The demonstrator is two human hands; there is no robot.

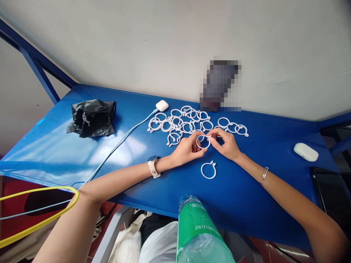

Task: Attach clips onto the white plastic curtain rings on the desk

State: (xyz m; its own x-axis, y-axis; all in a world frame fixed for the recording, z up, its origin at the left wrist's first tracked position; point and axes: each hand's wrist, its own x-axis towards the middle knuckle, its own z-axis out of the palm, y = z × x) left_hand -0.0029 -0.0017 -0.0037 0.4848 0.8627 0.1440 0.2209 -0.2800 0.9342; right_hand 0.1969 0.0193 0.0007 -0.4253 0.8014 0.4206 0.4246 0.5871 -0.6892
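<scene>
Pinching one white plastic ring point(203, 141) between them, both hands meet over the middle of the blue table point(246, 197) in the head view. The ring is a thin, round hoop, pale against the table top, with a small clasp-like nub at its upper right where the right hand point(227, 144) grips it. The left hand point(187, 149) closes thumb and forefinger on the ring's left side; the right hand's fingertips press together on the nub, so each hand is closed on the same ring and the hoop sits upright-tilted in the gap between them, just off the table surface as far as can be told.

A second ring point(208, 170) of the same make lies flat on the table just nearer the person, below the hands and apart from them. Beyond the hands a heap of rings point(186, 122) spreads across the table, some overlapping, the nearest of them just beside the left fingers.

The left wrist bears a watch point(153, 165), the right a thin bracelet point(264, 175). A white charging case point(162, 105) with its cable point(120, 140) lies left of the heap, a crumpled black bag point(92, 117) farther left, another white case point(305, 151) well off to the right. A green-labelled bottle point(199, 233) stands close to the camera.
</scene>
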